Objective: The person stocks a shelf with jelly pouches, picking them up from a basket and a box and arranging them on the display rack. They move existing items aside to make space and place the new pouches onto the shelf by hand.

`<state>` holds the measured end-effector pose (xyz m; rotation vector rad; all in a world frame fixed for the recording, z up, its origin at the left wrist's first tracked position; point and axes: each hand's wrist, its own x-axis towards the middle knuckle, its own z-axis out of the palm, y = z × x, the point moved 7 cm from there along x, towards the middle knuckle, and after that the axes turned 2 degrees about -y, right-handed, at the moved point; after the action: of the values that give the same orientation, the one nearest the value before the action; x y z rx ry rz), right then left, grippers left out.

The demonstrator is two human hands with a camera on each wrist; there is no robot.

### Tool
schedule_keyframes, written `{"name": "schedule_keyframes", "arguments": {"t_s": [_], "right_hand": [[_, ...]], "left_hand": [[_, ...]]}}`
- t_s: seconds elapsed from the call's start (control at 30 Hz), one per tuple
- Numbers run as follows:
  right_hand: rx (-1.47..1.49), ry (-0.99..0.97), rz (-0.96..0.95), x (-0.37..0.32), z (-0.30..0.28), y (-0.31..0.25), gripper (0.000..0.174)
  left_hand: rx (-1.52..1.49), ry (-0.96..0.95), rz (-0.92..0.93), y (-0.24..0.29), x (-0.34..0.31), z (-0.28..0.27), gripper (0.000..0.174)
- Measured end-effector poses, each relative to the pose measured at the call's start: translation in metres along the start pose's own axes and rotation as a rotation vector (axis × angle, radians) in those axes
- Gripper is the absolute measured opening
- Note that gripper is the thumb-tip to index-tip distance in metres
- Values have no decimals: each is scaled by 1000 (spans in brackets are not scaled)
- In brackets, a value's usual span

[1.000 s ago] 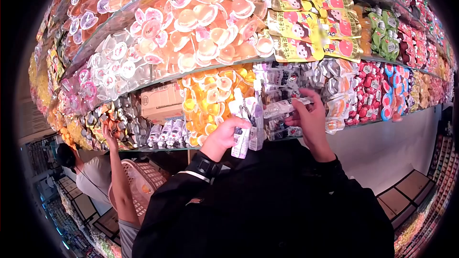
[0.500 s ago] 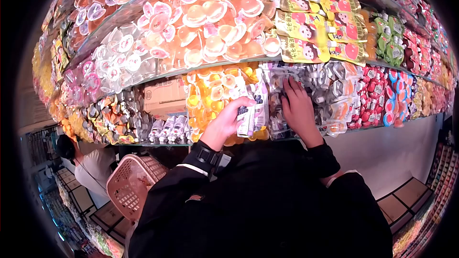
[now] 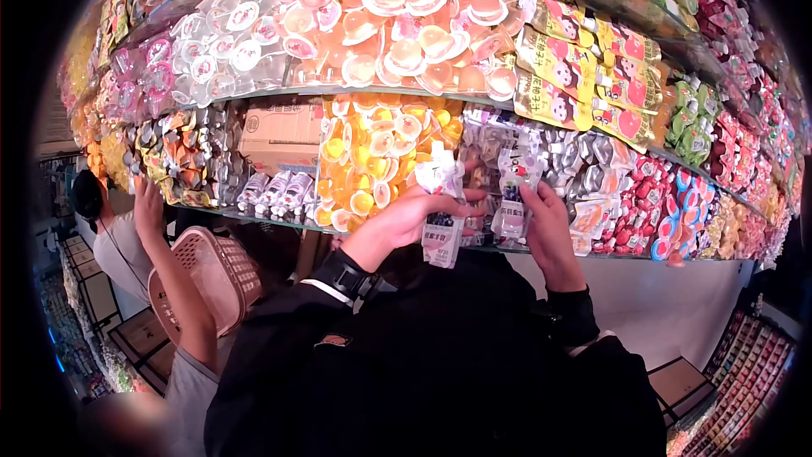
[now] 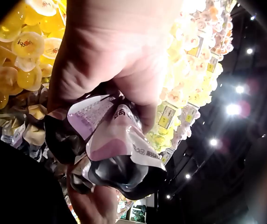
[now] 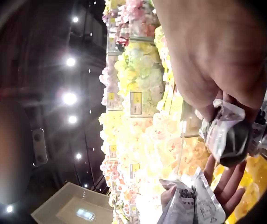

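Note:
My left hand [image 3: 397,224] grips white-and-purple spouted pouches [image 3: 441,241] in front of the lower shelf. Close up in the left wrist view, its thumb and fingers pinch the pouches [image 4: 110,142], whose dark bottoms face the camera. To the right, my right hand [image 3: 554,228] pinches one more spouted pouch [image 3: 512,195], held upright beside the left hand's fingers. That pouch [image 5: 222,130] shows a dark bottom in the right wrist view, just above the left hand [image 5: 229,186]. Behind both hands lie rows of similar pouches [image 3: 486,131].
Yellow jelly cups [image 3: 364,148] fill the shelf left of the pouches, next to a cardboard box [image 3: 281,137]. Yellow packets [image 3: 554,63] lie on the shelf above. At left, another person's arm [image 3: 173,267] reaches toward the shelf near a pink basket [image 3: 245,262].
The right hand went from holding a pouch near the left hand to reaching into the pouch rows, and is now back with a pouch. Another person's arm came back into view at left.

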<state>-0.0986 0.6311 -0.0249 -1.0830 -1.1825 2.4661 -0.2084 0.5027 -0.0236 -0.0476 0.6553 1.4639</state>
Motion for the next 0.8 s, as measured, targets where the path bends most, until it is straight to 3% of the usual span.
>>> {"name": "schedule_keyframes", "arguments": {"t_s": [0.13, 0.23, 0.33, 0.4, 0.47, 0.57, 0.63, 0.7, 0.73, 0.8], "right_hand": [[226, -28, 193, -1, -13, 47, 32], [301, -5, 218, -7, -12, 55, 33], [326, 23, 210, -2, -18, 60, 34], [403, 69, 204, -1, -17, 56, 34], [414, 42, 154, 6, -12, 50, 34], [293, 166, 242, 11, -29, 54, 43], [158, 199, 239, 4, -45, 54, 41], [-9, 282, 232, -1, -58, 55, 33], [-5, 285, 231, 0, -58, 55, 33], [-292, 223, 117, 7, -50, 42, 31]], "left_hand": [[118, -27, -215, -32, -11, -6, 75], [118, -89, -191, -32, -13, 2, 74], [211, -17, -120, -23, -7, 0, 73], [323, 106, 116, -7, 5, -1, 72], [416, 144, 216, 6, 17, 7, 73], [492, 150, 271, 19, 22, 22, 68], [782, 173, 195, 24, 17, 32, 58], [702, 171, 187, 18, 15, 22, 55], [619, 168, 180, 15, 14, 18, 52], [630, 172, 173, 12, 12, 17, 52]]}}
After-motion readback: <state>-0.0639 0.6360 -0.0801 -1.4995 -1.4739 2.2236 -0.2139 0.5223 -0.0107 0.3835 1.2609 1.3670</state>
